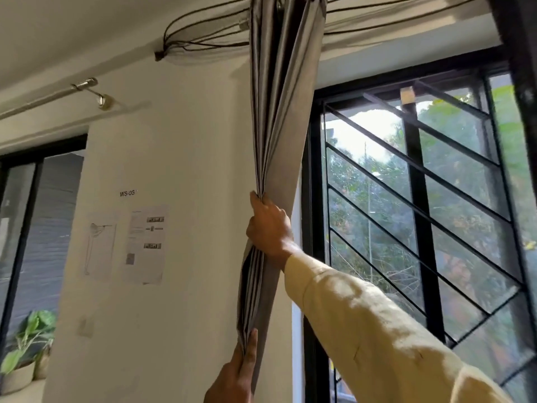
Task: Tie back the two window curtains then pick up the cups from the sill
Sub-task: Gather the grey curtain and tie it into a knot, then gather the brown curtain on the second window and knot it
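A grey curtain [283,117] hangs gathered into a narrow bundle at the left edge of the window [421,216]. My right hand [268,228], in a cream sleeve, reaches up and is closed around the bundle at mid-height. My left hand [232,379] grips the same bundle lower down, at the bottom edge of the view, thumb up along the folds. No tie-back, no second curtain, no cups and no sill show here.
The window has a black frame and slanted black bars [406,181]. Papers [145,245] are stuck on the white wall to the left. A curtain rod bracket [98,94] sits above a second window [29,228], with potted plants [26,353] below it. Cables [203,39] run along the ceiling.
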